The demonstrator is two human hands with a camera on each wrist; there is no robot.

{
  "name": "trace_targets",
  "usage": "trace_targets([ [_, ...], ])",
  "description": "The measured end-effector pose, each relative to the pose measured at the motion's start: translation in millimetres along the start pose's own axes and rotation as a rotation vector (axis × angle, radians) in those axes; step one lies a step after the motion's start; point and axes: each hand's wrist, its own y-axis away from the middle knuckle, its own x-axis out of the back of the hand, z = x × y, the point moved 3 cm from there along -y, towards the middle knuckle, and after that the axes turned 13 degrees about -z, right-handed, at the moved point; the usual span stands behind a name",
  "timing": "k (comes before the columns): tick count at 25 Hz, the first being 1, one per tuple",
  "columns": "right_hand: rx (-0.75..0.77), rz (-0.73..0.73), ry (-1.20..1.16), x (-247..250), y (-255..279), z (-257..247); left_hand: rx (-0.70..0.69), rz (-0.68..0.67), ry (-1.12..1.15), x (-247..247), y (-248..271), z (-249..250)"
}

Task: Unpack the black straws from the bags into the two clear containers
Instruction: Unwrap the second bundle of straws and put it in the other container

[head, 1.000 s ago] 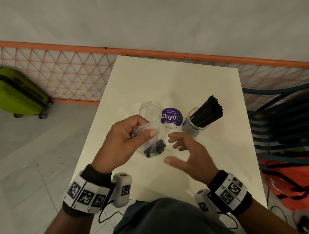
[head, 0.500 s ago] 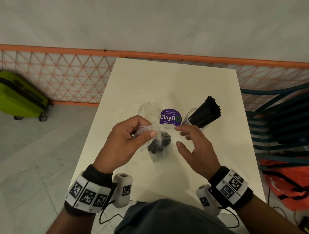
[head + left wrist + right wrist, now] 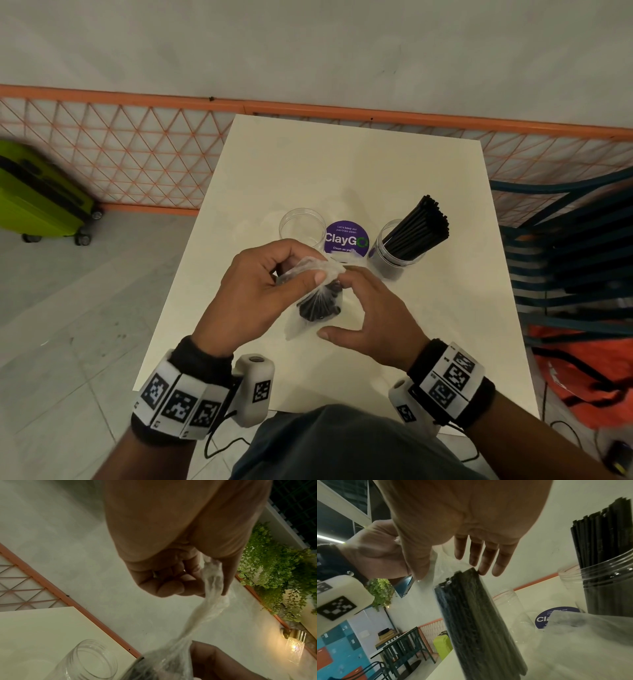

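Above table [image 3: 342,164], bag [image 3: 317,298] between fingers [image 3: 318,275]

The table [image 3: 359,178] is pale cream, and on it sits a round purple sticker [image 3: 346,238] with white "ClayGO" lettering whose last letter is green. Right of the sticker a clear container [image 3: 394,260] is packed with black straws [image 3: 419,229]; left of the sticker a second clear container [image 3: 302,226] shows only the cream beneath. In front of the sticker a see-through bag [image 3: 317,301] holds more black straws. Beyond the table runs an orange lattice fence [image 3: 120,154] against a grey-white wall. Left of the table stands a lime-green suitcase [image 3: 37,195] on grey floor tiles. Both wrists wear black bands with black-and-white square-patterned tags [image 3: 178,404].
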Motion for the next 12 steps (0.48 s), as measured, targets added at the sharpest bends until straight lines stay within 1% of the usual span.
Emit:
trace_targets([
  [3, -0.058, -0.018, 0.006, -4.3, -13.4, 0.7, -0.021, -0.026, -0.015, -1.9, -4.5, 2.6],
  [6, -0.173, -0.087, 0.163, -9.6, -29.8, 2.4, -0.037, -0.067, 0.031, -4.3, -11.9, 3.7],
  [8, -0.173, -0.06, 0.222, -11.8, -38.2, 3.0, -0.066, -0.021, 0.089, -3.3, -16.2, 3.5],
  [10, -0.159, -0.034, 0.192, -15.1, -42.8, 7.8, -0.09, 0.043, 0.171, 0.5, -16.5, -2.3],
  [12, -0.166, -0.032, 0.144, -19.6, -42.9, 17.5, -0.04, 0.059, 0.202, 3.0, -12.2, -19.0],
])
